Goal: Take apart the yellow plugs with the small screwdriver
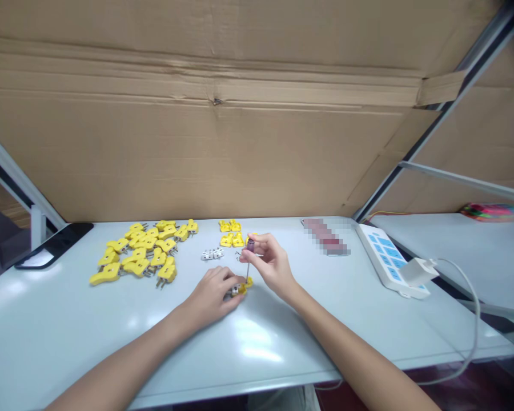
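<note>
Pale table (68, 325); right hand (275, 265): screwdriver (251, 245); axis near upright; tip down

Cardboard (240, 160) stands on the far side of the desk (47, 319). At right, a white power strip (383, 260) bears a charger (418, 272); at far left lies a dark shape (68, 237), possibly a device.

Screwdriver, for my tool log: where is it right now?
In the head view, the screwdriver is just below the middle, held nearly upright in the right hand, its tip down at the yellow plug part by the left hand.
</note>
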Tool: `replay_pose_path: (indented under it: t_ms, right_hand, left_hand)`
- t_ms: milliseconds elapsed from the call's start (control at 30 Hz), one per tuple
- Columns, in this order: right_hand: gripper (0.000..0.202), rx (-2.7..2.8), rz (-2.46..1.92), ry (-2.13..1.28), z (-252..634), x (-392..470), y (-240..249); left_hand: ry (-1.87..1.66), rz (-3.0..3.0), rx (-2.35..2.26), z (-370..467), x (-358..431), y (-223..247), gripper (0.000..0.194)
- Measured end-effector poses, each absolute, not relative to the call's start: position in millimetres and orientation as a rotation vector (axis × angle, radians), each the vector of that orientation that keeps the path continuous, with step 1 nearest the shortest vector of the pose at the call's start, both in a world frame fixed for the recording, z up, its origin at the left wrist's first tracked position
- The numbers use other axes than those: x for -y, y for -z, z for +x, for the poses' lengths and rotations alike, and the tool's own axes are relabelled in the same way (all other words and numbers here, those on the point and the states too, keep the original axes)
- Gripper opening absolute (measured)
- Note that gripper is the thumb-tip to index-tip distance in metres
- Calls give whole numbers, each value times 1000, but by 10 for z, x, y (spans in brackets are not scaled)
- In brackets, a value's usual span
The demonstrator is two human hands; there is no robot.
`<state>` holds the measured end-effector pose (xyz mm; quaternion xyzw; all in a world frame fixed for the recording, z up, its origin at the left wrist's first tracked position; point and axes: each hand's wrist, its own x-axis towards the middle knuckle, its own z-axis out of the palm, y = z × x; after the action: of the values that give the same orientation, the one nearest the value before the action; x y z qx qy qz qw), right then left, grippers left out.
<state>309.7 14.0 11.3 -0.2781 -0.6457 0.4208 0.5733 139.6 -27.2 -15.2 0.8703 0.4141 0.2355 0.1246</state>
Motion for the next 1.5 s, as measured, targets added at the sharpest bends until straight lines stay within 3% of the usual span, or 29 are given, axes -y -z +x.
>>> replay_pose_path:
  t_ms: [267, 433, 633, 733, 1033, 1300, 1500]
  right_hand:
    - [30, 1468, -588, -1145, 3126, -86, -143]
    - [26, 1537, -598, -1072, 3154, -99, -118]
    - [23, 1539, -703, -714, 3156, -104, -99]
    - [21, 1557, -735, -779, 3154, -89, -139]
    - [37, 1599, -633, -1054, 3201, -73, -194]
    - [30, 1613, -792, -689, 3171, -117, -77]
    - [44, 1619, -735, -785, 3171, -121, -56]
  left_hand:
    - [-634, 2511, -1197, 1422, 314, 96, 20]
    - [-654, 2482, -1227, 1407, 285, 93, 21]
    - [-670, 2460, -1250, 1410, 286, 102, 22]
    - [-665, 2453, -1267, 1408, 288, 98, 21]
    - [-655, 2449, -1302, 1364, 250, 84, 23]
    - [-744, 2477, -1299, 1309, 194, 152, 22]
    - [-732, 2486, -1295, 1316, 215, 113, 20]
